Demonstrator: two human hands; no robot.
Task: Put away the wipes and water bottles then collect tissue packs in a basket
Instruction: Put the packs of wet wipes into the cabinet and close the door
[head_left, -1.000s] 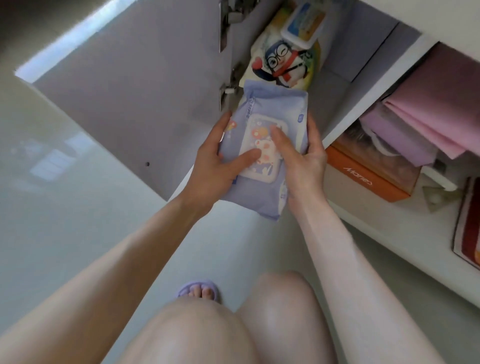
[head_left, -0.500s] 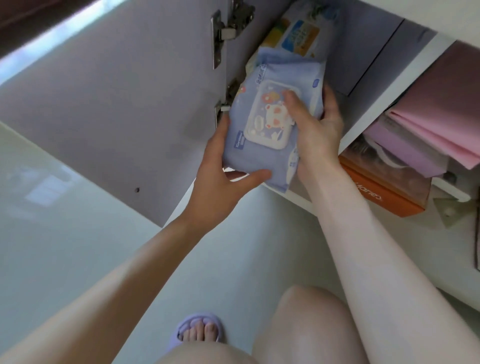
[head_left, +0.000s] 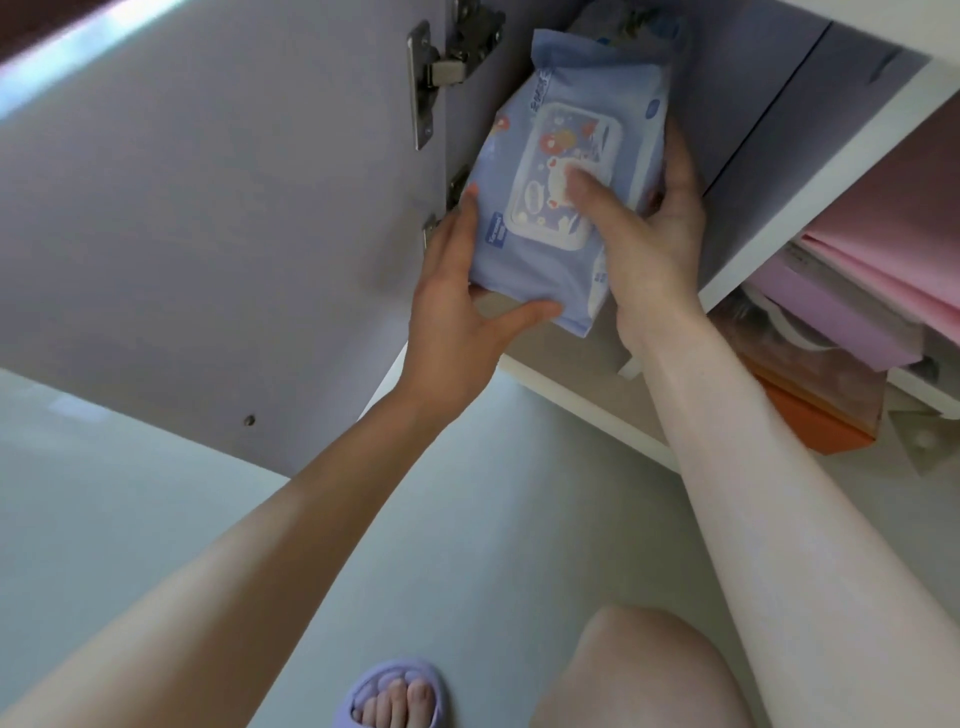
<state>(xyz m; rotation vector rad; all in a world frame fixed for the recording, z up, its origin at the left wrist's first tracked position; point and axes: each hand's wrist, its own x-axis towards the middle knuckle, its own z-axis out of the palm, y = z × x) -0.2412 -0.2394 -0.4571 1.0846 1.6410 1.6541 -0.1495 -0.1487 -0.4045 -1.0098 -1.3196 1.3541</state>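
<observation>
Two hands: both hold one soft blue plastic pack of wipes (head_left: 561, 171) with a white, cartoon-printed flip lid.
Right hand (head_left: 649, 249): thumb pressed on the lid face, fingers wrapped round the pack's right side, so the pack is pinched between them.
Left hand (head_left: 457, 312): thumb hooked across the lower edge, fingers laid along the left side; it props the pack from below.
Change: over the last second the pack of wipes has moved up and forward from in front of the cabinet. Its top end now sits inside the opening; its lower end is still outside the front edge.
Meaning for task: judged to be the last push of the wipes into storage. The pack is not yet released. No water bottles, tissue packs or basket are in view.
Cabinet: lavender-grey compartment (head_left: 753, 93), its matching flat door (head_left: 234, 208) swung open to the left on a steel hinge (head_left: 447, 67).
Behind the pack: the edge of another packet shows, mostly hidden.
Neighbouring shelf: beyond a white divider panel (head_left: 810, 182), folded pink sheets (head_left: 909, 208) lie over an orange flat box (head_left: 810, 415).
Room: pale glossy floor (head_left: 130, 519); a purple moulded slipper (head_left: 395, 691) on one foot, a bare knee beside it.
</observation>
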